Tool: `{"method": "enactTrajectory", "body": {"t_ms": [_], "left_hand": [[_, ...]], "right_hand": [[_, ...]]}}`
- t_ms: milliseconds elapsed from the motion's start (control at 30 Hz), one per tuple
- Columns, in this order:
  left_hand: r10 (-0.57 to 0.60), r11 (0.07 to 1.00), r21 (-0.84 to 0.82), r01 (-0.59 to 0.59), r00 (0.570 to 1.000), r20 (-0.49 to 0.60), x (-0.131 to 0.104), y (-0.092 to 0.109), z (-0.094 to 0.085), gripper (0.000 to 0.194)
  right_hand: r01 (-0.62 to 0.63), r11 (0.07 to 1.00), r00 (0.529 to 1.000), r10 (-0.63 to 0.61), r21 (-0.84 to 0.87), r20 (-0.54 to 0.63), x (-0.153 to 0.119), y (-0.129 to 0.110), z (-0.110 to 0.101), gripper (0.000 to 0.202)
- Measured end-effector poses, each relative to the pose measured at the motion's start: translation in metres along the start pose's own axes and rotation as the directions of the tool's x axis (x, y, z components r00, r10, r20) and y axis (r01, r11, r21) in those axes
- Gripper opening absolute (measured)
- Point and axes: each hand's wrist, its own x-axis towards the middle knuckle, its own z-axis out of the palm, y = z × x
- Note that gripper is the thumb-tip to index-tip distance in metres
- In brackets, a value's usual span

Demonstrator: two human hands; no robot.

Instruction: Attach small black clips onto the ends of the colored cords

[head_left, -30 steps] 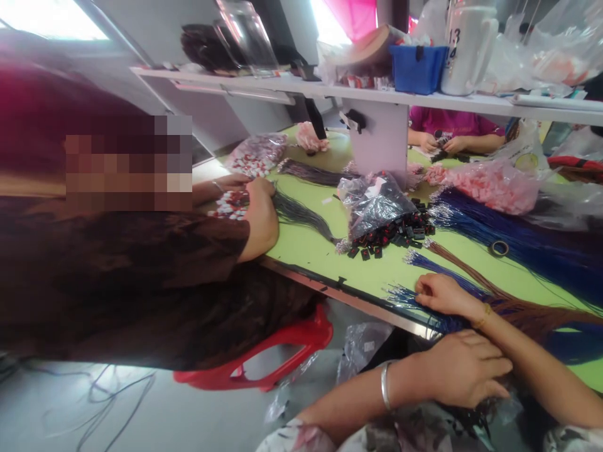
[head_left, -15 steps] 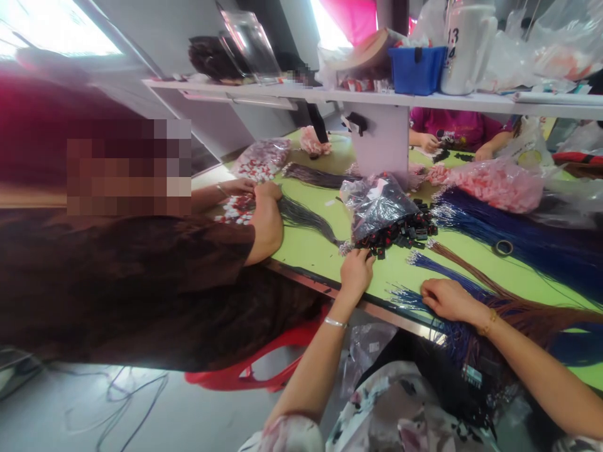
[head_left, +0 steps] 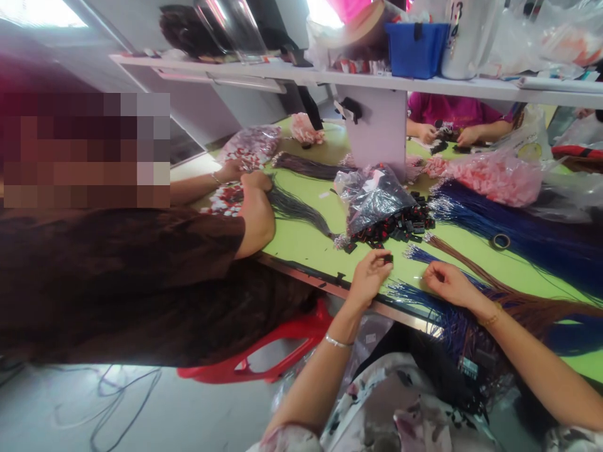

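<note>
My left hand [head_left: 370,276] pinches a small black plastic connector housing [head_left: 388,258] between thumb and fingers, just in front of the heap of black connector housings [head_left: 400,227]. To its right, my right hand [head_left: 445,282] is closed in a pinch on a thin wire, whose pale tip [head_left: 418,277] points toward my left hand. Most of that wire is hidden by the hand. Blue wires with metal terminals [head_left: 407,294] lie under and beside my right hand. Further bundles of blue wires [head_left: 417,253] and brown wires [head_left: 452,257] run behind it.
A clear bag [head_left: 377,194] rests on the housing heap. Left of me a co-worker's hands [head_left: 249,176] handle wires by red-and-white parts. Another person in purple [head_left: 456,113] sits opposite. A roll of tape [head_left: 500,242] lies at right. A shelf [head_left: 282,72] crosses above the green tabletop [head_left: 306,251].
My left hand has come away from the heap toward my right hand, with a black housing now in its fingers. My right hand has lifted and turned slightly, showing a wire tip.
</note>
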Motion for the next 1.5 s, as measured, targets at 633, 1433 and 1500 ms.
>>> {"method": "enactTrajectory", "body": {"t_ms": [633, 1433, 1500], "left_hand": [[-0.312, 0.744, -0.485, 0.459, 0.881, 0.355, -0.02, 0.003, 0.047, 0.032], [-0.296, 0.903, -0.296, 0.313, 0.95, 0.101, -0.031, -0.007, 0.058, 0.035], [-0.291, 0.908, -0.287, 0.306, 0.952, 0.096, -0.03, -0.006, 0.057, 0.036]], "right_hand": [[-0.003, 1.0, 0.971, 0.005, 0.008, -0.239, -0.011, -0.004, 0.009, 0.007], [0.078, 0.964, 0.987, -0.111, -0.254, -0.118, -0.011, -0.01, 0.015, 0.016], [0.077, 0.968, 0.991, -0.101, -0.239, -0.089, -0.005, -0.007, 0.006, 0.017]]}}
